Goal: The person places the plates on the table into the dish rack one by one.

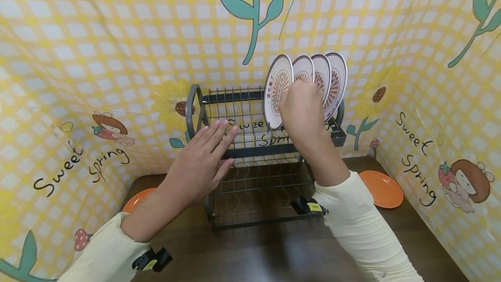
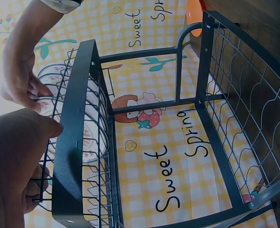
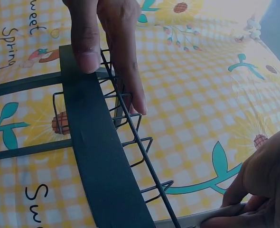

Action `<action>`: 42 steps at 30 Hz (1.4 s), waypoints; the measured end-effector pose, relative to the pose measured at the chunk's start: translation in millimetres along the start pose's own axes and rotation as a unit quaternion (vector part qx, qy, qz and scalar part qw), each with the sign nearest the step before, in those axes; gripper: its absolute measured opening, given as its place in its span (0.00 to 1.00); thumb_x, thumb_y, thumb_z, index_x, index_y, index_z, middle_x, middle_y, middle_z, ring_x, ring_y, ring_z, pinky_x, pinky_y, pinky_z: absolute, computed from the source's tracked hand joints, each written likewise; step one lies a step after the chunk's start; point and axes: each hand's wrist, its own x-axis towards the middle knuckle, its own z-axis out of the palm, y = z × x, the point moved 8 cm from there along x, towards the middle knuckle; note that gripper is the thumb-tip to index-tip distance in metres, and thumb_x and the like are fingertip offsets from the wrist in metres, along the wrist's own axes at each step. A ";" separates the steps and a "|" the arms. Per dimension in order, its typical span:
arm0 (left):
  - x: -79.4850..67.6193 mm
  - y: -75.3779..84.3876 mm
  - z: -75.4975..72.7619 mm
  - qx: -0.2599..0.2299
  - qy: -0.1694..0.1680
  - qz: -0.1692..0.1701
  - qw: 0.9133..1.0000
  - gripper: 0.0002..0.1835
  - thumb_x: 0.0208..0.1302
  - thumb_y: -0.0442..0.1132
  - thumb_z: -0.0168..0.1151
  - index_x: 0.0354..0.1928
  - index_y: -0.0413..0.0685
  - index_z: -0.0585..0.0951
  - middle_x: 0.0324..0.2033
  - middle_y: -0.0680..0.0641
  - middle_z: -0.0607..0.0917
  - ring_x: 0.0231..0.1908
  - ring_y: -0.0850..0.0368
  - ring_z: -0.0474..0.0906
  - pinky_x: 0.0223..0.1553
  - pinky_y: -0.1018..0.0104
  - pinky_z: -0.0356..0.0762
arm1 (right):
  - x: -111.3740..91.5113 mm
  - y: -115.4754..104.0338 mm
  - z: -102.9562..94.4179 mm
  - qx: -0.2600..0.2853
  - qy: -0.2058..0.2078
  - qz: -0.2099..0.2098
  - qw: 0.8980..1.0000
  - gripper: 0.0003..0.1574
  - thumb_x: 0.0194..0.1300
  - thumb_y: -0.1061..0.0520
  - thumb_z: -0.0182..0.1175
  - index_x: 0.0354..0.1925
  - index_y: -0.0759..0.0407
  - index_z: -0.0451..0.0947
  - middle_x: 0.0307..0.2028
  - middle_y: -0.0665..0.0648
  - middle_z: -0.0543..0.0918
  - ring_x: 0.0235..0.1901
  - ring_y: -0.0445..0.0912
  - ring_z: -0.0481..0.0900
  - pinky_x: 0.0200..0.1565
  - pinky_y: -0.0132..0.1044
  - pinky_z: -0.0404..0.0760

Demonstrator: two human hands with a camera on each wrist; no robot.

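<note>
A dark two-tier dish rack stands on the table. My right hand pinches the rim of the leftmost white plate, which is upright in the rack's upper tier and has an orange ray pattern. Several matching plates lean behind it to the right, partly hidden by that hand. At the upper tier's left part, my left hand holds the front rail. Its thumb lies on the rail's face while the fingers reach over behind the wires. The held plate's pale rim shows edge-on in the right wrist view.
On the brown table, an orange plate lies right of the rack. Another orange plate is at the left, partly behind my left forearm. Yellow checked cloth hangs close behind the rack and at both sides.
</note>
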 end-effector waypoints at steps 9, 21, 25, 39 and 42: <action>0.7 -1.0 -1.8 -0.005 0.006 -0.002 1.000 0.39 0.69 0.52 0.53 0.76 0.49 0.51 0.74 0.43 0.54 0.75 0.49 0.48 0.74 0.52 0.50 | -4.7 1.8 -3.9 -0.012 0.041 -0.012 0.999 0.27 0.69 0.58 0.47 0.12 0.58 0.66 0.15 0.59 0.73 0.15 0.49 0.68 0.15 0.34 0.66; -0.1 -1.7 -0.6 -0.013 0.018 0.000 1.000 0.38 0.69 0.54 0.52 0.75 0.50 0.53 0.74 0.43 0.56 0.74 0.50 0.49 0.74 0.52 0.51 | -8.6 8.8 -2.3 0.004 0.041 0.013 0.999 0.24 0.69 0.55 0.51 0.22 0.69 0.80 0.23 0.67 0.82 0.21 0.55 0.79 0.23 0.43 0.80; 0.3 -1.1 -0.5 -0.016 0.017 -0.001 1.000 0.39 0.68 0.54 0.54 0.75 0.50 0.54 0.74 0.43 0.56 0.74 0.50 0.49 0.74 0.53 0.51 | -10.5 11.4 -1.4 0.018 0.038 0.021 0.999 0.24 0.70 0.53 0.53 0.25 0.69 0.81 0.22 0.66 0.83 0.20 0.54 0.79 0.21 0.41 0.79; 0.5 -1.8 -1.2 -0.014 0.026 0.001 1.000 0.38 0.69 0.56 0.51 0.75 0.51 0.53 0.73 0.42 0.56 0.74 0.49 0.51 0.73 0.51 0.54 | -18.0 14.0 -1.9 0.057 0.017 0.058 0.997 0.31 0.64 0.42 0.61 0.46 0.69 0.78 0.33 0.68 0.84 0.33 0.61 0.85 0.31 0.46 0.86; 0.4 -1.0 -1.4 -0.014 0.029 -0.001 0.999 0.38 0.68 0.55 0.52 0.75 0.50 0.54 0.73 0.42 0.56 0.74 0.48 0.51 0.73 0.50 0.55 | -24.9 11.7 -7.2 0.056 0.014 0.051 0.997 0.32 0.65 0.42 0.61 0.50 0.69 0.76 0.34 0.69 0.84 0.37 0.62 0.85 0.36 0.51 0.85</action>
